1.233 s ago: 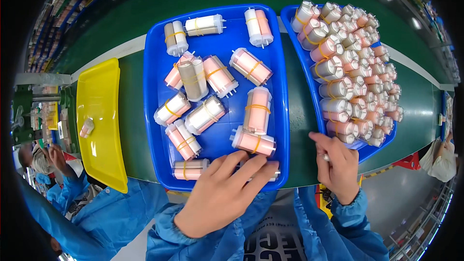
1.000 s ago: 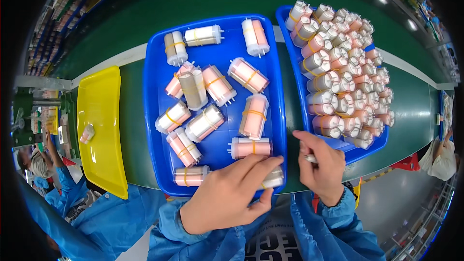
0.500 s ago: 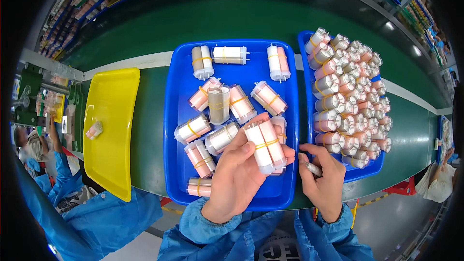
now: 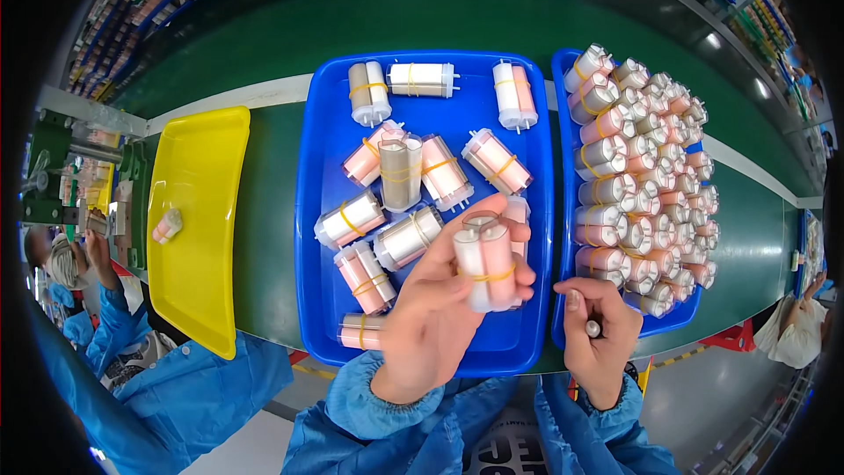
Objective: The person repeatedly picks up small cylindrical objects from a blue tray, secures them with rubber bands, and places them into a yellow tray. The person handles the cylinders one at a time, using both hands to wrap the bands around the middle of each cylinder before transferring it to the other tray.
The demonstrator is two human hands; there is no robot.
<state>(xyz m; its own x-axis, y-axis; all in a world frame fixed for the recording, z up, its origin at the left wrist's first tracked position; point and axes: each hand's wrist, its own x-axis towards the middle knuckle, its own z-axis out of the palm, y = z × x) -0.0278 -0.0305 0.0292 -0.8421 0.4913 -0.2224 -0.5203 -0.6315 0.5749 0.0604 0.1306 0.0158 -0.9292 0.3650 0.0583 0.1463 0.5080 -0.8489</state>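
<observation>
Above the blue tray (image 4: 309,211), my left hand (image 4: 426,321) grips a twin-cylinder piece (image 4: 472,257): one white and one pink tube in clear plastic with a yellow rubber band. Its open upper ends now show. My right hand (image 4: 607,347), at the tray's right edge, is curled around a slim, pen-like silvery rod (image 4: 593,329); only its rounded end is visible, so its exact kind is unclear. Several similar banded pieces lie loose in the tray, and one grey-and-white piece (image 4: 400,178) stands out on top of them.
To the right, a second blue tray (image 4: 563,136) holds a dense stack of banded cylinders (image 4: 646,185). A yellow tray (image 4: 198,264) on the left holds one small pink-and-white piece (image 4: 167,225). A co-worker's blue sleeve (image 4: 114,317) and green machinery (image 4: 53,163) are farther left.
The piece in my left hand has tipped, bringing its upper ends into view. My right hand has shifted slightly right and turned, so the rod points more end-on.
</observation>
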